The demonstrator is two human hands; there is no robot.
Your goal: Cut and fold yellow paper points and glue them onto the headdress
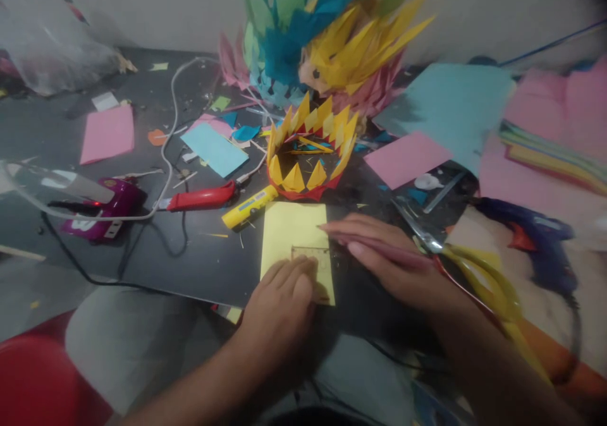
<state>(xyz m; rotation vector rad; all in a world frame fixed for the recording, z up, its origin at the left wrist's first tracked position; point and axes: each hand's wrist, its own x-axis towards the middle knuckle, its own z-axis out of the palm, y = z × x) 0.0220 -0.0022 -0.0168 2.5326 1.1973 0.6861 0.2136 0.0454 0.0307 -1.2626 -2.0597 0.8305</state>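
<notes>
A sheet of yellow paper (294, 220) lies at the table's front edge. My left hand (279, 296) presses down on it, fingers close together over a short clear ruler (310, 250), most of which the hand covers. Between the closed fingers of my right hand (384, 258) is a reddish pencil (379, 246), its tip near the sheet's right edge. Just behind the paper stands a ring of folded yellow and red paper points (310, 186). A yellow glue stick (250, 208) lies to its left, beside a red cutter knife (202, 198).
Yellow-handled scissors (484, 280) and a dark blue glue gun (535, 236) lie on the right. A purple power socket (104, 211) with a looping white cable is at left. Behind rises a large folded-paper model (327, 40). Pink card (408, 158) and blue card (215, 149) lie around.
</notes>
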